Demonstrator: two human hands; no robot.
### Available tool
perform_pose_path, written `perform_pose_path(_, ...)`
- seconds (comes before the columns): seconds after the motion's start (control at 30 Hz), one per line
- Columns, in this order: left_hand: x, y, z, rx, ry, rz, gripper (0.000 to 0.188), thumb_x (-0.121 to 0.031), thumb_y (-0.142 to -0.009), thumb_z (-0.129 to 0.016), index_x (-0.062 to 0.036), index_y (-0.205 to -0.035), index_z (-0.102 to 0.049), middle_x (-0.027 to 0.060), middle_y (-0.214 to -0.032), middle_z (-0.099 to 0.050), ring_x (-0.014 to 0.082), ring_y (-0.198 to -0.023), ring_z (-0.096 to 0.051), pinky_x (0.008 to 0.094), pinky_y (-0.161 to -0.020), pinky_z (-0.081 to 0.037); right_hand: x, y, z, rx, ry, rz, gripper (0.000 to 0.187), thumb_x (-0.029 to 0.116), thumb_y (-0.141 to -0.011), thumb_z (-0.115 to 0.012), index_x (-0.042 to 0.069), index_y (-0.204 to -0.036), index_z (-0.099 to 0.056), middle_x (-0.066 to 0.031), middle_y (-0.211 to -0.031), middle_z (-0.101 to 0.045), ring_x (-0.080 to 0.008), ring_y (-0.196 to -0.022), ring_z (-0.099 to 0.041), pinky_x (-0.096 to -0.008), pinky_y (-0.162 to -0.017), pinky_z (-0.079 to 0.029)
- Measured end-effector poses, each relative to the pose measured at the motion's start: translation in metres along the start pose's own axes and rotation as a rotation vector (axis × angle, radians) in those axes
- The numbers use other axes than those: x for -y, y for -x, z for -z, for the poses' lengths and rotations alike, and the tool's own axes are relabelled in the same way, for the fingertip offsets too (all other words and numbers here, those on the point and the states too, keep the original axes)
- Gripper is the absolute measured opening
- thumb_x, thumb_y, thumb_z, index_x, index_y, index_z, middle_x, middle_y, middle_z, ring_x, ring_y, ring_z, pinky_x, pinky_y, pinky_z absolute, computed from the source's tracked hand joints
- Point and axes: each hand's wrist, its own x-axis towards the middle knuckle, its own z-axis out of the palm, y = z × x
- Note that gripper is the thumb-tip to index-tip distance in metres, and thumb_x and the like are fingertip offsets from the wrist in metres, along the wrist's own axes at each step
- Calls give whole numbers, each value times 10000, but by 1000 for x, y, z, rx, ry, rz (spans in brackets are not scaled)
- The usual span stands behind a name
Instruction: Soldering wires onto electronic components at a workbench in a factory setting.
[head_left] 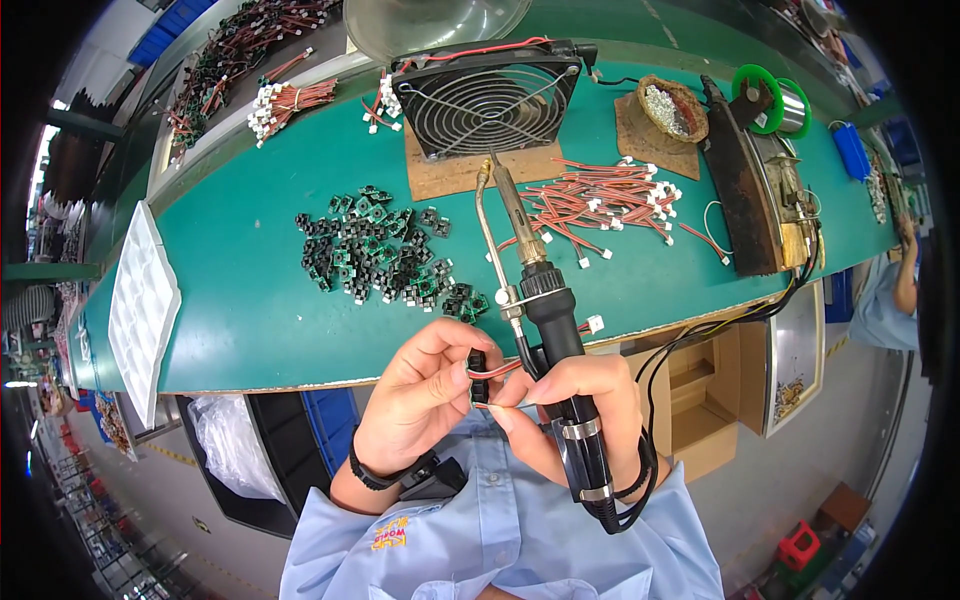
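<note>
My left hand [415,390] is closed, pinching a small black component with a green circuit board [478,380] between thumb and fingertips. In my right hand [612,400] rests a soldering iron [552,305] with a thin metal feed tube clamped alongside; its tip points away from me over the table. My right thumb and index fingertip come close to the board, where a red-and-black wire lead [497,371] meets it. That lead passes behind the iron, and a white connector [595,324] shows on the other side. How the wire ends sit on the board is too small to tell.
Beyond my hands lie a heap of small boards [375,245] and a pile of wire leads [600,200]. A black fan [492,105] stands at the back. To the right are a bowl [690,125], a solder spool [793,108] and iron cables [720,325]; a white tray [145,300] is left.
</note>
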Motion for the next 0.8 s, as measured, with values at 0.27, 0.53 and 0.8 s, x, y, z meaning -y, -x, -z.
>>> perform_pose_path(0.27,-1,1,0,0,-3,5,226,-138,-905,-542,-26,-1098,-503,101,-990,-566,180,-937,-541,299,-819,-424,-2,1,-1,-10,-23,-11,425,-30,-706,-729,52,-977,-413,-79,-791,-602,-119,-686,-636,-197,-525,-462)
perform_pose_path(0.53,0,1,-1,-4,-22,-11,222,-135,-902,-547,-26,-1090,-505,98,-991,-565,179,-937,-535,299,-823,-421,-1,0,1,-12,-25,-16,427,-27,-698,-734,60,-980,-426,-59,-797,-602,-95,-652,-616,-195,-513,-445)
perform_pose_path(0.8,0,2,-1,-12,-52,-29,214,-136,-899,-551,-27,-1079,-507,105,-989,-564,182,-925,-537,298,-817,-419,-1,0,1,-40,-9,-5,411,-13,-695,-743,67,-968,-446,-48,-799,-604,-78,-596,-578,-200,-503,-434)
